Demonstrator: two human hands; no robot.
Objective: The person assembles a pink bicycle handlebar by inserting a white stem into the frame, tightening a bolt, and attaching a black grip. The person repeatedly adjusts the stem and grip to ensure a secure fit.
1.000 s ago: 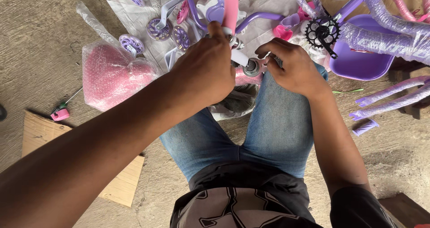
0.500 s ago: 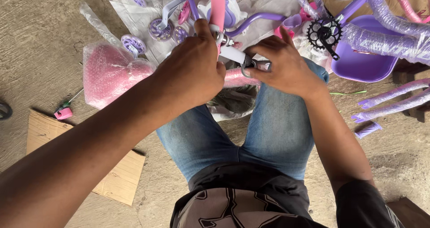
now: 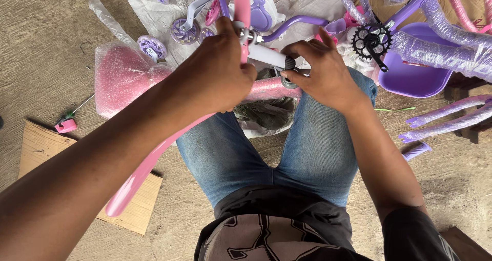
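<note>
I sit on the floor in jeans with a child's bicycle in parts before me. My left hand is closed around a pink curved fender and the metal fitting at its top. My right hand grips the end of a white tube that sticks out from that fitting, fingers pinched on its dark ringed tip. The fender's pink blade also rises above my left hand at the top edge.
A purple frame with black chainring lies at the upper right, beside a purple seat. Small purple training wheels and a bubble-wrapped pink part lie upper left. Cardboard and a pink-handled tool are at left.
Both hands have closed in tighter on the fitting. The long lower part of the pink fender has come into sight under my left forearm.
</note>
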